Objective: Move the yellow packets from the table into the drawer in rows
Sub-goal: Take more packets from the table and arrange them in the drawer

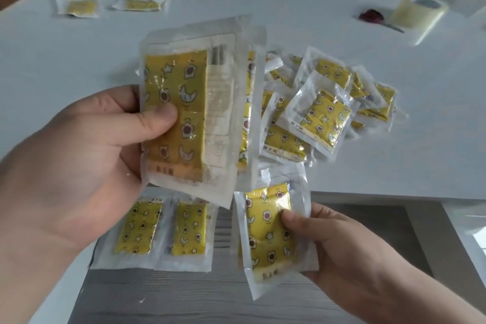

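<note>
The stack of packets point(181, 113) gripped by the left hand point(79, 155) is showing yellow contents printed with white stars, white crescent moons and brown-centred flower shapes. These are sitting inside clear wrap with cloudy white borders. A pale cream label panel is running down its right side. The single packet point(265, 229) pinched by the right hand point(349, 250) is carrying the same yellow print. The pile point(328, 108) on the white table point(79, 66), the far-left packets point(81, 6) and the drawer packets point(138, 227) are displaying it too. The drawer floor point(184, 294) is showing grey wood grain. At far right, the tape roll point(418, 12) is appearing pale translucent yellow and the scissors handle point(372, 16) dark red.
</note>
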`<state>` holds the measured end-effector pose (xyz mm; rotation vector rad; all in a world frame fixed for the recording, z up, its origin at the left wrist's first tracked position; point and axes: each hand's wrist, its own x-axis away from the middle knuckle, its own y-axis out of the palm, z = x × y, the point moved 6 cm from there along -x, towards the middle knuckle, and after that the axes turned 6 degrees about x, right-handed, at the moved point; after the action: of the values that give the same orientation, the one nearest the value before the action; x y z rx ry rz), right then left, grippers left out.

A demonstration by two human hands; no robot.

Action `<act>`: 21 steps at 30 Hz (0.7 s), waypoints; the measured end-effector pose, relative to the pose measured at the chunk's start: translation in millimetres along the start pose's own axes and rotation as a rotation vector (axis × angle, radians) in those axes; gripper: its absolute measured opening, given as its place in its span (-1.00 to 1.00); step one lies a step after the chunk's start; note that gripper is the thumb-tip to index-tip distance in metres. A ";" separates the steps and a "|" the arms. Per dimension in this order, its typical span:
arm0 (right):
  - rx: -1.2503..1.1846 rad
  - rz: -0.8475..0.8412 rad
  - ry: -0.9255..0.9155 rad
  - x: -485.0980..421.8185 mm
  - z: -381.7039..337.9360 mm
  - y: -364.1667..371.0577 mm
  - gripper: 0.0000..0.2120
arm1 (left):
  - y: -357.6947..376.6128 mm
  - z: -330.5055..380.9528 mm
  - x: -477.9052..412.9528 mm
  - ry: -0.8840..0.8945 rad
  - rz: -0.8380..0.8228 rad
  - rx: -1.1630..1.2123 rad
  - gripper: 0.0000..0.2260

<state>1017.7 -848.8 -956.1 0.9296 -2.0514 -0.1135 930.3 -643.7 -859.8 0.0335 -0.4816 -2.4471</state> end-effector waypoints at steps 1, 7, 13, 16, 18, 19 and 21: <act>0.001 0.009 -0.002 0.2 0.6 -0.4 -0.80 | 2.3 -0.8 1.3 -0.014 0.009 0.008 -0.72; 0.070 0.049 -0.034 4.4 2.5 -1.6 -0.70 | 6.2 -4.7 17.3 -0.069 0.042 0.052 -0.78; 0.113 0.074 -0.052 28.2 -1.6 -16.7 -0.79 | 23.3 -0.7 44.7 -0.147 0.067 0.004 -0.68; 0.132 0.062 -0.055 35.2 1.2 -20.3 -0.79 | 31.0 5.3 55.9 -0.168 0.069 -0.001 -0.69; 0.168 0.046 -0.042 36.6 7.1 -20.3 -0.74 | 26.9 1.5 64.0 -0.206 0.062 -0.013 -0.70; 0.185 0.041 -0.032 36.1 11.0 -20.1 -0.70 | 23.0 -2.8 68.2 -0.232 0.063 -0.022 -0.70; 0.227 0.042 -0.008 31.6 19.3 -20.2 -0.71 | 14.7 -14.8 74.4 -0.292 0.051 -0.038 -0.71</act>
<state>1003.8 -888.6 -955.0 1.0241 -2.1203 0.1415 881.6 -703.7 -861.6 -0.3524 -0.5537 -2.4200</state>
